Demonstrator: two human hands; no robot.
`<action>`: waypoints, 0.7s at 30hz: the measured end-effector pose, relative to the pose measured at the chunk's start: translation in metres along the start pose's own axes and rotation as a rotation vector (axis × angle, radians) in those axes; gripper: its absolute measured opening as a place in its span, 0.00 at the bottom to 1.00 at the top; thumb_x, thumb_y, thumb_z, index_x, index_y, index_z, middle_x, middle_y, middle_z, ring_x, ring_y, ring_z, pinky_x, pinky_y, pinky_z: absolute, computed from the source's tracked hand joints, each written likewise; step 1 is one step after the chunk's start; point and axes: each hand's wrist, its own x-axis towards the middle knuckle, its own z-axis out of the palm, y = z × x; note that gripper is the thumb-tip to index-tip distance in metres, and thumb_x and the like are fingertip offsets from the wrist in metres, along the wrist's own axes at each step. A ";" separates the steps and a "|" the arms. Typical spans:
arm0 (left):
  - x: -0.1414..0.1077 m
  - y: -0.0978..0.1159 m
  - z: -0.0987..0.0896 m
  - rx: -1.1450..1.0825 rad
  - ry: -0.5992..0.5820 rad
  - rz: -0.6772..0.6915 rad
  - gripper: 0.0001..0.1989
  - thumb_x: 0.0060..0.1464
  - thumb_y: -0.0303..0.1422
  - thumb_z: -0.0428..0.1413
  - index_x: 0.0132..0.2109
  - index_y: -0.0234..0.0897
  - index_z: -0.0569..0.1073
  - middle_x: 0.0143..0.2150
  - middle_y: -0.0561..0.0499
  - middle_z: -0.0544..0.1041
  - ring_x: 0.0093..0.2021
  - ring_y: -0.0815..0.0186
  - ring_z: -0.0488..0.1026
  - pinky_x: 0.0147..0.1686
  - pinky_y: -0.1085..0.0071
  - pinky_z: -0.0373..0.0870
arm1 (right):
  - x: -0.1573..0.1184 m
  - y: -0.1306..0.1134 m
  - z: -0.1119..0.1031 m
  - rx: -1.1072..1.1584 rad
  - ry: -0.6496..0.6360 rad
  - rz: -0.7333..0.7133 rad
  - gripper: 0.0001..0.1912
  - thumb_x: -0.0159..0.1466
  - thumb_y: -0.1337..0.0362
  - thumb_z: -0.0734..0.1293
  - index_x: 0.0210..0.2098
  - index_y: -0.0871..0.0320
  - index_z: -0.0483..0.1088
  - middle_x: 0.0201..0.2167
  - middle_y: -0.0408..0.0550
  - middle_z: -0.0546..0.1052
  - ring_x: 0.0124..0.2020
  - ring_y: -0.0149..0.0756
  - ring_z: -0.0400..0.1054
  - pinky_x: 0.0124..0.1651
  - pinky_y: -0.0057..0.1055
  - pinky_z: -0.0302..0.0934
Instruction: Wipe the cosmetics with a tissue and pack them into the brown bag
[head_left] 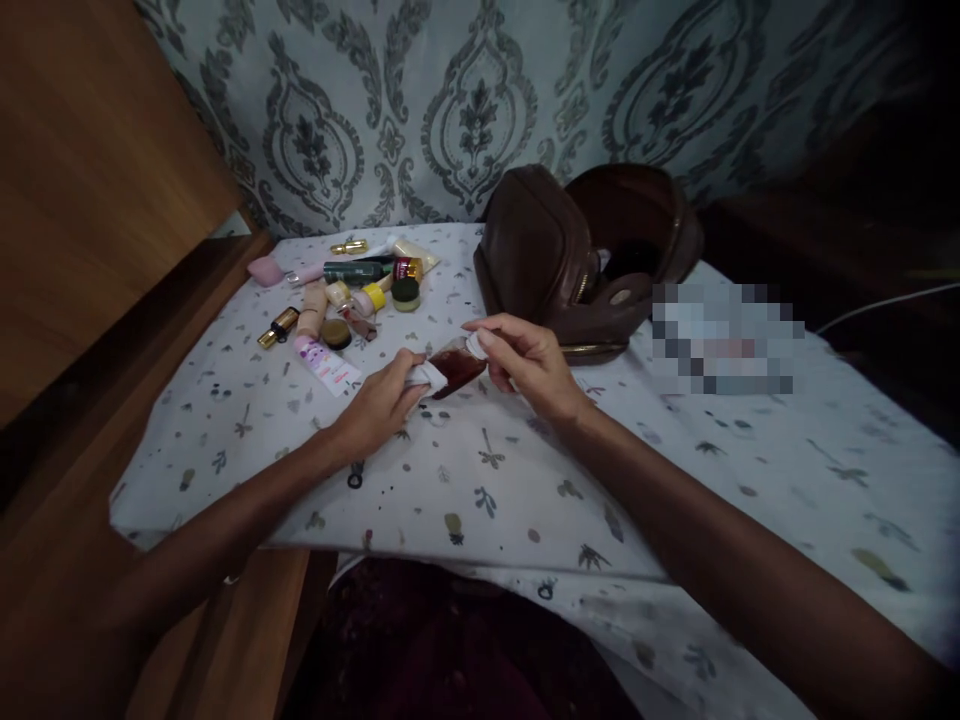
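Observation:
A small flat bottle [459, 368] of dark reddish-brown colour with a white cap is held sideways above the cloth. My right hand [529, 362] pinches it at the capped end. My left hand [386, 405] is closed on a folded white cloth or tissue [426, 376], which lies against the bottle's other end. Just behind my right hand sits a dark brown leather bag [540, 250] with its zip open. Left of my left hand lies a white and purple tube [328, 365], the nearest of a group of cosmetics.
Several tubes, jars and bottles, including a dark green tube [354, 272] and a dark-lidded jar [406, 294], crowd the back left. A blurred-out item [727, 340] lies right of the bag. Wooden furniture [112, 180] borders the left side; a patterned curtain [390, 110] hangs behind.

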 end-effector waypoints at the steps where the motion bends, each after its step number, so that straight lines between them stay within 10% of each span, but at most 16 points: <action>1: 0.001 0.000 -0.001 0.000 0.025 0.003 0.11 0.65 0.36 0.47 0.51 0.38 0.64 0.48 0.44 0.77 0.46 0.59 0.75 0.45 0.64 0.70 | -0.001 -0.002 0.000 0.018 -0.030 -0.003 0.23 0.61 0.45 0.69 0.42 0.59 0.71 0.14 0.32 0.62 0.13 0.24 0.54 0.18 0.25 0.49; 5: 0.009 0.007 0.001 0.020 0.112 0.059 0.12 0.66 0.35 0.46 0.52 0.36 0.65 0.47 0.44 0.77 0.44 0.60 0.75 0.46 0.63 0.70 | -0.002 -0.005 0.000 0.074 -0.104 0.028 0.24 0.60 0.46 0.71 0.43 0.58 0.67 0.16 0.33 0.66 0.13 0.25 0.58 0.17 0.24 0.51; 12: 0.020 0.018 0.026 0.090 0.114 0.336 0.13 0.66 0.31 0.46 0.56 0.35 0.59 0.69 0.31 0.60 0.72 0.55 0.55 0.66 0.49 0.60 | -0.006 0.001 0.000 -0.106 -0.011 -0.027 0.22 0.61 0.44 0.69 0.35 0.54 0.61 0.18 0.34 0.67 0.15 0.24 0.57 0.18 0.23 0.49; 21: 0.012 -0.011 0.019 0.120 -0.007 0.128 0.19 0.64 0.33 0.49 0.60 0.35 0.57 0.65 0.32 0.65 0.65 0.54 0.66 0.61 0.52 0.66 | -0.007 -0.009 -0.003 -0.499 0.091 -0.181 0.14 0.68 0.51 0.63 0.35 0.56 0.66 0.27 0.42 0.70 0.27 0.32 0.63 0.34 0.30 0.57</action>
